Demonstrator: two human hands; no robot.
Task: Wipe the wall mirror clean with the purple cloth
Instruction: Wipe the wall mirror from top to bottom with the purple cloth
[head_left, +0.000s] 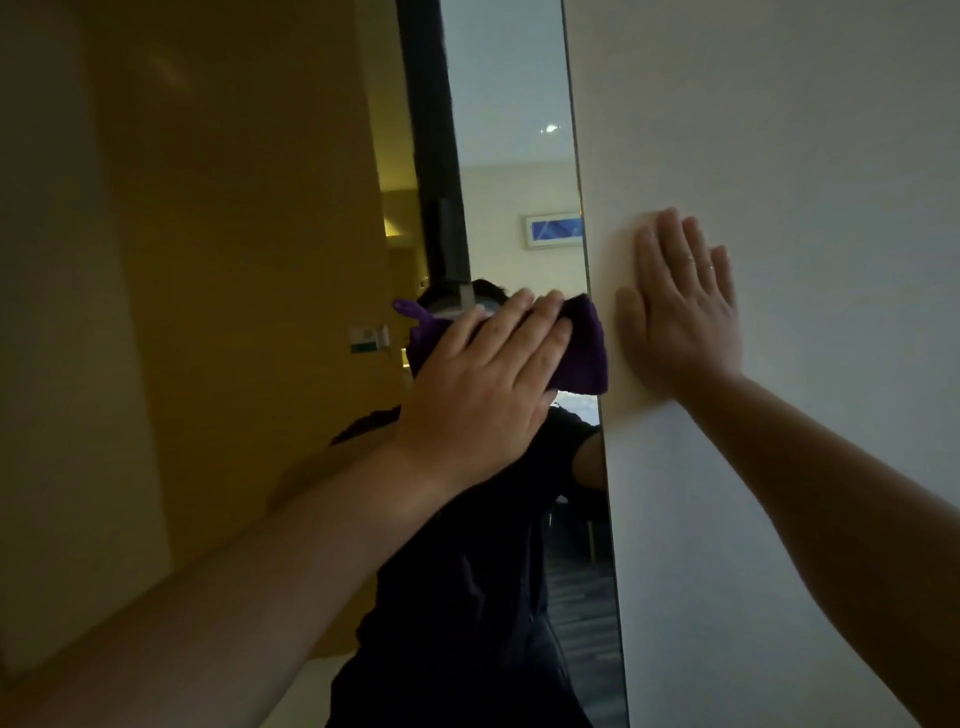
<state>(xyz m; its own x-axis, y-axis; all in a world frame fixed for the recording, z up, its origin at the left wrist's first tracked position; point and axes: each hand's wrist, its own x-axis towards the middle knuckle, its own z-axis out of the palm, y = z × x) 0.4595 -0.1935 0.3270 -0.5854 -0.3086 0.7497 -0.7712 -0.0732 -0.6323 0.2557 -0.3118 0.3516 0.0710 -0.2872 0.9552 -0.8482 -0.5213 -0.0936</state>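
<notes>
- Left hand (488, 374): fingers flat and together, pressing the folded purple terry cloth (584, 348) against the glass; the cloth is pinned under the palm rather than gripped in a fist.
- Right hand (680, 306): open, fingers spread, palm flat on the plain white wall panel (779, 130) just right of the mirror's edge, holding nothing (apparently a brace for balance).
- Tall, narrow frameless wall mirror (511, 104): set between the white panel and a yellowish wooden surface (208, 208); it reflects a lit room and the person's dark clothing.
- Cloth position: at mid-height of the mirror, its right end touching or just overlapping the mirror's right edge.
- Step in hand: judged to be a wiping stroke across the middle band of the glass, at its right limit.
- Next move: likely calls for steady flat pressure while the cloth travels back leftward, then to the upper and lower glass; whether those areas are already clean cannot be told.
</notes>
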